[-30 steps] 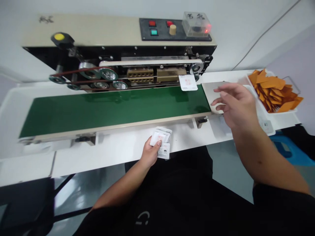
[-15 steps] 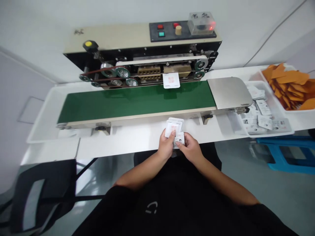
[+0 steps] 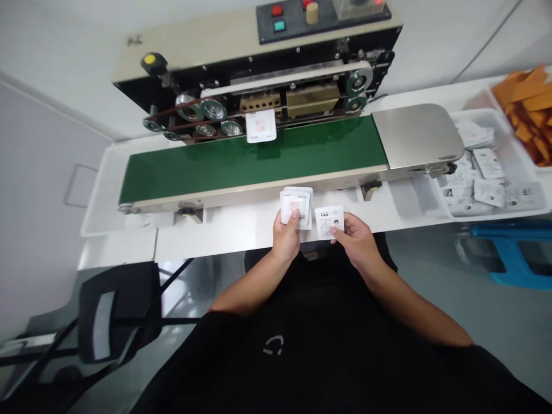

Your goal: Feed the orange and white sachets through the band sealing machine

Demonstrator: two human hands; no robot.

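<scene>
My left hand (image 3: 285,237) grips a small stack of white sachets (image 3: 296,206) at the near edge of the white table. Just to its right, my right hand (image 3: 355,240) pinches a single white sachet (image 3: 329,221) pulled off that stack. Behind them runs the green conveyor belt (image 3: 259,158) of a band sealer (image 3: 259,69). One white sachet (image 3: 261,126) with red print rides on the belt, its top edge caught in the sealing jaws near the left-hand pulleys.
A steel infeed plate (image 3: 416,133) sits at the belt's right end. Right of it is a white tray (image 3: 528,214) of loose white sachets, and a tray of orange packets (image 3: 524,98) at the far right. A blue stool (image 3: 509,256) and a black chair (image 3: 116,310) stand below.
My right hand came back from the infeed plate to the stack and drew one sachet off to the right. The sachet on the belt travelled left through the sealer.
</scene>
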